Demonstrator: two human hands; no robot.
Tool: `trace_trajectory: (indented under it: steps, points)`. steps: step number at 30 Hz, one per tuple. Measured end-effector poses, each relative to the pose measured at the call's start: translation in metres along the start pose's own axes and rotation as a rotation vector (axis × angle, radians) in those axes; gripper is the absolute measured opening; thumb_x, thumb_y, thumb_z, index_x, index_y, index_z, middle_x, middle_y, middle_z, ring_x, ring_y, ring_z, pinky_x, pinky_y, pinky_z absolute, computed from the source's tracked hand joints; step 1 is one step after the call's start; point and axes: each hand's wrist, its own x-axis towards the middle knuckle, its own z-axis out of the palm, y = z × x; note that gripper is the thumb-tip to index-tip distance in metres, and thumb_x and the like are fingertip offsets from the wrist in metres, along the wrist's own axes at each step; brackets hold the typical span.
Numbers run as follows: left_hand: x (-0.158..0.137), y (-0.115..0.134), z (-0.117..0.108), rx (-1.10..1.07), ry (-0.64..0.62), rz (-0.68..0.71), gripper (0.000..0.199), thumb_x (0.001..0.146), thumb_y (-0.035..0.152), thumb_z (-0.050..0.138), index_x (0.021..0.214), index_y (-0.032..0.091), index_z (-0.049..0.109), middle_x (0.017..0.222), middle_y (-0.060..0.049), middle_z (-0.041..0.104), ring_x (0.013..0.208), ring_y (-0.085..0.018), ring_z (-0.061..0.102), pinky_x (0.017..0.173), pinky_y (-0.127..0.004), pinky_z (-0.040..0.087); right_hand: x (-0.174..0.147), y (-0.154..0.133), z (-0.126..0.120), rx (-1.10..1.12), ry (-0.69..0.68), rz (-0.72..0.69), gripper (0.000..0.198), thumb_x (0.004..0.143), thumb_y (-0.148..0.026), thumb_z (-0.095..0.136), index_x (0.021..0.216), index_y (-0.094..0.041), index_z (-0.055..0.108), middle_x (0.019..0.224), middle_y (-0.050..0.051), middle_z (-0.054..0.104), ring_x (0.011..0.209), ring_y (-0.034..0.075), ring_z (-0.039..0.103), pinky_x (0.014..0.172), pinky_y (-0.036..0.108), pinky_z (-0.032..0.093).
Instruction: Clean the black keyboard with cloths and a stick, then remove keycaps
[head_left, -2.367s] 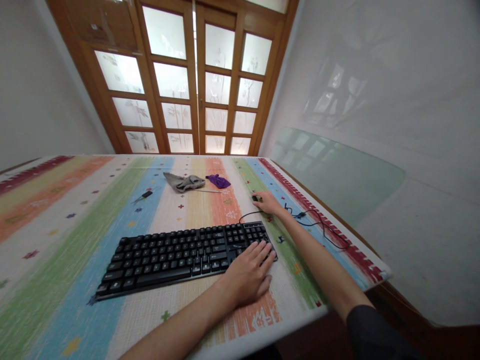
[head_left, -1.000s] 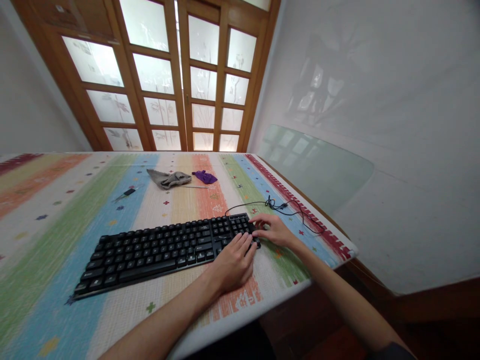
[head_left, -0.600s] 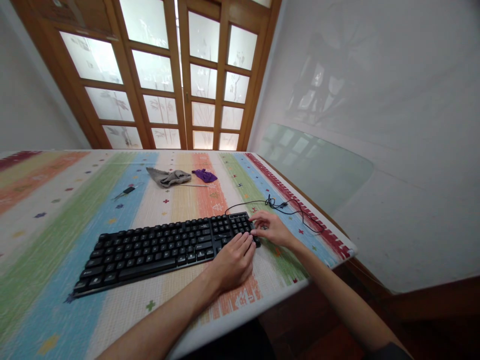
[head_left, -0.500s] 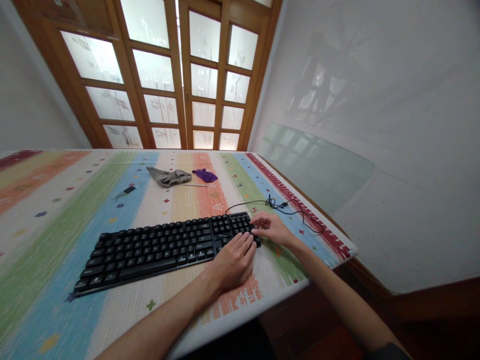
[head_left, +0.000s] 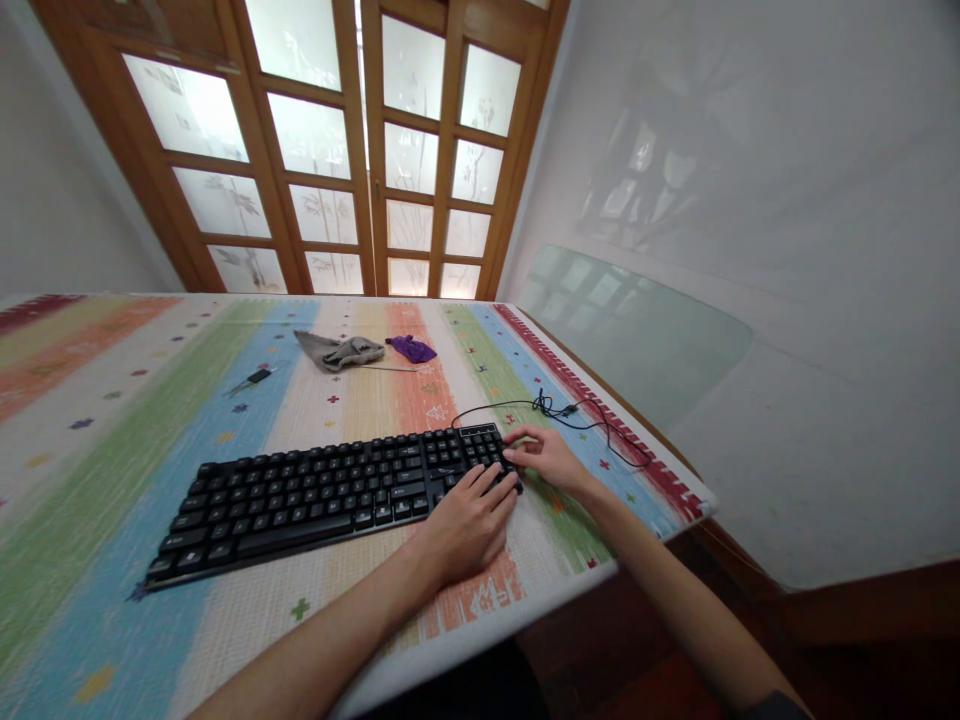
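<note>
A black full-size keyboard (head_left: 296, 500) lies at a slant on the striped tablecloth. My left hand (head_left: 471, 522) rests palm down over the lower part of its number pad, fingers spread and fingertips on the keys. At the right edge of the number pad is my right hand (head_left: 551, 460), its fingers curved, with a gap showing between thumb and forefinger. Nothing is visible in either hand. The keys under my left fingers are partly hidden.
Behind the keyboard lie a grey cloth (head_left: 341, 352) and a purple cloth (head_left: 411, 348). A small black object (head_left: 259, 377) sits to their left. The keyboard's thin black cable (head_left: 555, 405) runs in loops toward the table's right edge, beside the white wall (head_left: 810, 400).
The fingers of my left hand have spread apart and shifted slightly right across the keys. My right hand stays at the keyboard's edge with its fingers a little more parted.
</note>
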Motion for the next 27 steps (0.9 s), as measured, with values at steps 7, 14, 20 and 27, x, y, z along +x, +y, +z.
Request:
trace_trajectory:
  steps: [7,14,20,27]
  points:
    - [0.001,0.0,0.001,-0.003,-0.007,-0.001,0.039,0.092,0.028,0.052,0.127,0.011,0.059,0.143,-0.014,0.054,0.133,-0.031,0.047,0.113,-0.045,0.031,0.005,-0.005,0.004,-0.012,0.029,0.01,0.043,0.059,-0.049,0.084,0.078,-0.016,0.065,0.058,-0.001,0.063,0.049,0.012,0.055,0.05,0.026,0.045]
    - [0.002,0.001,-0.001,-0.026,0.025,-0.002,0.037,0.091,0.025,0.053,0.122,0.008,0.061,0.138,-0.015,0.058,0.127,-0.031,0.051,0.111,-0.044,0.035,0.009,0.002,0.008,-0.009,0.048,0.005,0.039,0.059,-0.047,0.084,0.073,-0.018,0.063,0.053,-0.003,0.058,0.042,0.01,0.05,0.04,0.023,0.039]
    - [0.002,0.0,-0.001,-0.029,0.031,0.013,0.035,0.091,0.026,0.053,0.121,0.009,0.062,0.138,-0.015,0.058,0.127,-0.031,0.051,0.109,-0.045,0.037,0.01,0.002,0.006,0.027,0.012,0.037,0.038,0.059,-0.047,0.082,0.072,-0.018,0.063,0.053,-0.004,0.059,0.041,0.009,0.049,0.04,0.023,0.042]
    - [0.002,0.0,0.0,-0.048,0.093,0.126,0.023,0.089,0.021,0.054,0.102,0.006,0.067,0.117,-0.016,0.068,0.113,-0.029,0.059,0.101,-0.041,0.045,0.011,-0.002,0.008,-0.258,0.202,-0.138,0.023,0.075,-0.04,0.067,0.077,-0.017,0.066,0.067,0.002,0.064,0.057,0.014,0.054,0.055,0.029,0.046]
